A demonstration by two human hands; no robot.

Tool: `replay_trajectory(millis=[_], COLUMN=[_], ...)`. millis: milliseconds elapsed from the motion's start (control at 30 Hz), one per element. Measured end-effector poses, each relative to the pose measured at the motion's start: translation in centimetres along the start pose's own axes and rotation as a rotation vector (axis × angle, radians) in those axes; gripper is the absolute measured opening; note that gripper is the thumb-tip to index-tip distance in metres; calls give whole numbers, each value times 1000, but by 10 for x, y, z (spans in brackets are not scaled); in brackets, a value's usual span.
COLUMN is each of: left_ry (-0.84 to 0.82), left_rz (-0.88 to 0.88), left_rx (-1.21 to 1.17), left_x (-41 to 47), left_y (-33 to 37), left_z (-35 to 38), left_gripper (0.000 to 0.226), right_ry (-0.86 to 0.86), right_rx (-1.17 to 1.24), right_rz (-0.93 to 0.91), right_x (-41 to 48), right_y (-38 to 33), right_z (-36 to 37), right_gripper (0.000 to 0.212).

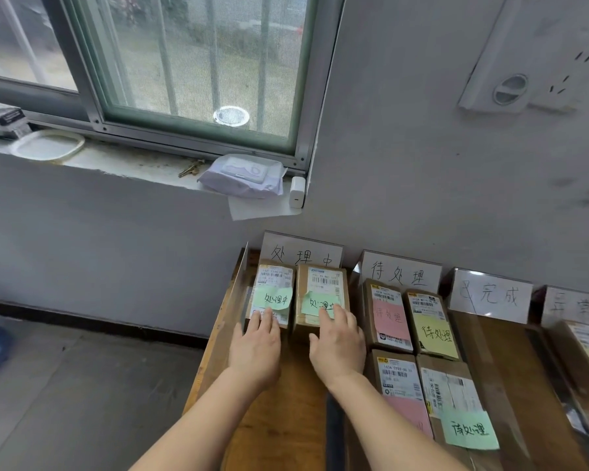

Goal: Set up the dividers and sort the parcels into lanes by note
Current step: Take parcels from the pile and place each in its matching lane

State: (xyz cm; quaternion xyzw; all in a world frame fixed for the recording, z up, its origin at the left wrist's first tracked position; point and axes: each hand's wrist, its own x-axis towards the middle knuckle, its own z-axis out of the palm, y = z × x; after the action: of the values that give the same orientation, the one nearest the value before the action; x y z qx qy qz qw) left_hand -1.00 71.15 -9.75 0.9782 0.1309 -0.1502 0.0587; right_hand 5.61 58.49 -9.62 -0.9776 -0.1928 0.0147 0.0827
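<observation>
Your left hand [256,346] lies flat, fingers straight, on the near end of the left parcel [275,283]. Your right hand [338,345] rests the same way on the right parcel [324,279], gripping nothing. Both boxes carry green notes and sit side by side below the 处理中 sign [301,253]. The left box is just beside the clear outer divider [238,290] at the table [286,423] edge, with bare wood under your wrists. Four parcels fill the 待处理 lane [419,351] past the next divider [356,275]. Bare wood shows below the 已完成 sign [490,295].
</observation>
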Motion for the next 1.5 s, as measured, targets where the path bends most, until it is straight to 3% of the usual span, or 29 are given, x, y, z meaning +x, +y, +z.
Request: replay_trajectory(millis=[267, 567, 900, 1500], left_ry=[172, 312, 339, 299], left_rz=[27, 133, 297, 659], left_rx=[-48, -24, 33, 77], left_x=[5, -17, -68, -159], left_y=[9, 87, 244, 564], left_z=[-24, -77, -93, -47], left_gripper=[42, 38, 34, 44], right_ry=[-85, 3, 38, 59], right_rx=[159, 45, -32, -54], right_rz=[-71, -69, 66, 478], right_x=[-5, -39, -141, -333], right_y=[17, 88, 248, 528], right_z=[-37, -111, -179, -240], right_gripper=[56, 54, 55, 51])
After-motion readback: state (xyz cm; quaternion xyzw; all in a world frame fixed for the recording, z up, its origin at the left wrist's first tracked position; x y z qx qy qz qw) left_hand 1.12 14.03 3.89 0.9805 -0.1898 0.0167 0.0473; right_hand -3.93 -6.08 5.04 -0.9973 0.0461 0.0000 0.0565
